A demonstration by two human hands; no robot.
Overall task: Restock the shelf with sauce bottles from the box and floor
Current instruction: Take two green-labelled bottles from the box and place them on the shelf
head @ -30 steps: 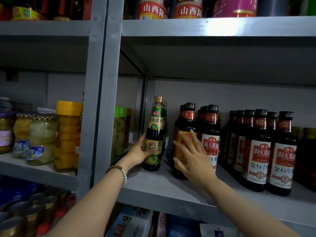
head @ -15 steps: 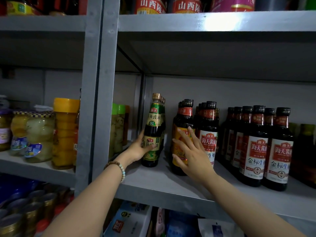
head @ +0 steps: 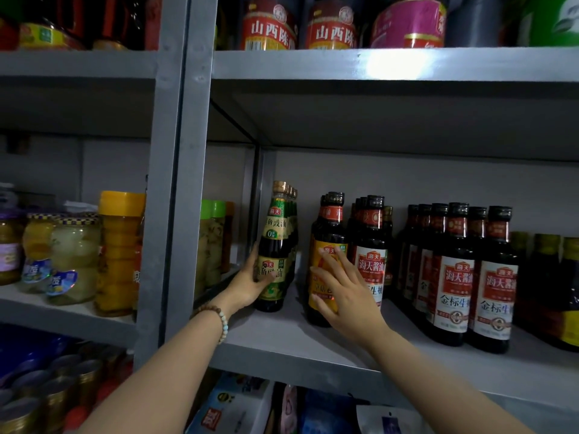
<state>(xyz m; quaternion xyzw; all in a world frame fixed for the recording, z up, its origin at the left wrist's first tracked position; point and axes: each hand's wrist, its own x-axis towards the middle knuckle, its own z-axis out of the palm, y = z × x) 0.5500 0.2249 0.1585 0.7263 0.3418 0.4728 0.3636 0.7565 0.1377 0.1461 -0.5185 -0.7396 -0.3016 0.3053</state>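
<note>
Grey metal shelf (head: 313,349) looks mostly stocked, sauce bottles upright in rows; left hand (head: 247,285) grips green-label bottle (head: 275,245) at its row front, right hand (head: 344,292) spread flat against yellow-label bottle (head: 326,267) beside it. Probably aligning; box and floor out of view, leftover stock unknown

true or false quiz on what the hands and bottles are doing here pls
1. The left hand grips the green-label bottle. True.
2. The right hand lifts a bottle off the shelf. False: its straight fingers touch the yellow-label bottle, which stands on the shelf.
3. The green-label bottle lies on its side. False: it stands upright.
4. A beaded bracelet circles the left wrist. True.
5. The fruit jars stand right of the green-label bottle. False: they stand to its left, past the grey post.
</note>
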